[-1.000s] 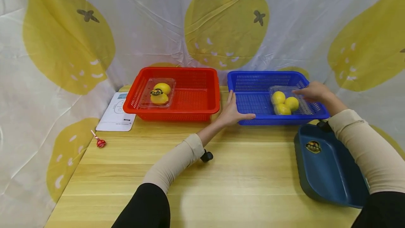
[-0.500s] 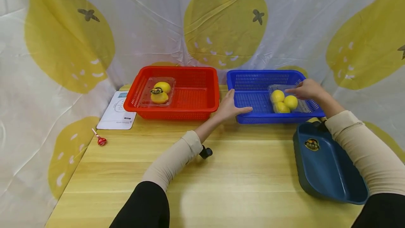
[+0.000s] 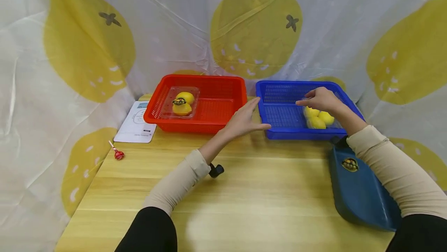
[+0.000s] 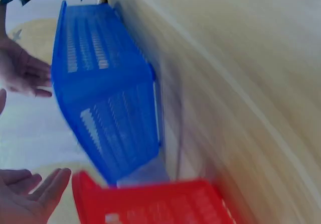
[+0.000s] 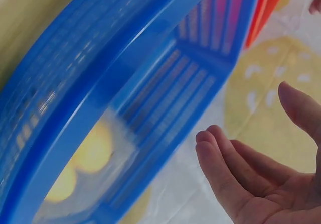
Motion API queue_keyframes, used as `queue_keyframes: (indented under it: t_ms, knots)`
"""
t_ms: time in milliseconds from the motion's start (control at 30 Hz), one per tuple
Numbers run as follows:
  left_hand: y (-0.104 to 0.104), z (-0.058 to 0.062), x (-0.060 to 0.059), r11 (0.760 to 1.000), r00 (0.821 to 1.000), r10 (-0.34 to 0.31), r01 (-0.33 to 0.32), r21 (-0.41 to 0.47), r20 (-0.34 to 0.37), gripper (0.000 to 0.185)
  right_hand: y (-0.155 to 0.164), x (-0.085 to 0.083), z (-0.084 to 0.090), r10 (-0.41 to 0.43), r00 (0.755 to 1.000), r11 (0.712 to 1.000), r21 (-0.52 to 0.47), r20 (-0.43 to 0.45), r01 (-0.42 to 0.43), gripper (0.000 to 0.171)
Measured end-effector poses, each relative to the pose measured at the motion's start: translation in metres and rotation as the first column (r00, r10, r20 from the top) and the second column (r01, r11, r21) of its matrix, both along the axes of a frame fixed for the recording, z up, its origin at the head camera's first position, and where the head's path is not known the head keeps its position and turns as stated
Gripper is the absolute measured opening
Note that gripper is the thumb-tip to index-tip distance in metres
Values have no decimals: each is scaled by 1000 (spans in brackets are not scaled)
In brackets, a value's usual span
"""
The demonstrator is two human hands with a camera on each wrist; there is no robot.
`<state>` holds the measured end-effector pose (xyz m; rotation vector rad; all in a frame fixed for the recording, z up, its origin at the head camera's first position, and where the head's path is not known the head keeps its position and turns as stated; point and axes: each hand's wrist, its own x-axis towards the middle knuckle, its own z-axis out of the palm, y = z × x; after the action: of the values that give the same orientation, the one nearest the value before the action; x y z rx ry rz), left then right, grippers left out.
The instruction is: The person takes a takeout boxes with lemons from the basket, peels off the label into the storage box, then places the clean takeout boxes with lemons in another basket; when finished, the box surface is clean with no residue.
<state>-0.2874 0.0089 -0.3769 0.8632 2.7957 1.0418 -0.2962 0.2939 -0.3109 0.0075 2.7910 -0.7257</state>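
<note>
My right hand [image 3: 323,99] hovers over the clear box of lemons [image 3: 318,118] in the right half of the blue basket [image 3: 279,108]. Its fingers [image 5: 220,171] are relaxed and slightly bent, palm open in the wrist view, holding nothing; I cannot tell from the head view whether they brush the box's top. My left hand [image 3: 244,120] floats just beside the basket's near left corner, between it and the red basket [image 3: 216,106], fingers [image 4: 35,191] straight and spread, free of the rim as far as I can see.

To do this step well, I judge I should come down on the box from above and take it by its two long sides, not squeeze the thin lid. The left hand should steady the blue rim so the basket does not slide on the tabletop [image 3: 251,190].

The red basket already holds a matching box of lemons [image 3: 181,102].
</note>
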Motion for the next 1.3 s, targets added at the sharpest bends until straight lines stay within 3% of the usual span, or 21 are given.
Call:
queue_keyframes:
  t_ms: [100, 200, 367, 467, 633, 800, 867, 933, 1100, 1300]
  knots:
    - [-32, 3, 1, 999, 998, -31, 32, 13, -54, 103, -17, 0, -1, 33, 999, 999, 1, 5, -33, 79]
    - [-65, 5, 2, 1000, 996, -17, 17, 3, -83, 101, -33, 0, -1, 62, 998, 998, -2, 10, -62, 79]
    - [-120, 2, 4, 997, 993, 82, -82, 5, -81, 102, -59, -3, -3, 115, 993, 993, -13, -3, -115, 76]
    - [-152, -2, 5, 986, 982, 164, -165, 4, -89, 103, -71, -7, -4, 147, 989, 989, -22, -6, -147, 77]
    - [-201, -8, 3, 949, 940, 314, -316, 2, -131, 103, -91, -15, -3, 179, 984, 983, -42, -18, -180, 74]
    - [-242, -24, -4, 884, 876, 468, -466, 44, -121, 100, -117, -25, -2, 223, 974, 971, -85, -39, -225, 70]
    - [-254, -33, -7, 859, 852, 511, -509, 52, -111, 100, -129, -31, -2, 237, 971, 964, -118, -34, -239, 71]
    - [-263, -41, -8, 845, 840, 535, -531, 61, -88, 100, -142, -37, -1, 259, 965, 954, -146, -33, -261, 71]
    - [-269, -54, -10, 843, 854, 521, -518, 148, 22, 100, -177, -56, 3, 313, 949, 929, -199, -29, -312, 71]
    - [-264, -62, -11, 807, 840, 534, -541, 238, 97, 97, -216, -82, 3, 333, 943, 901, -286, -25, -326, 69]
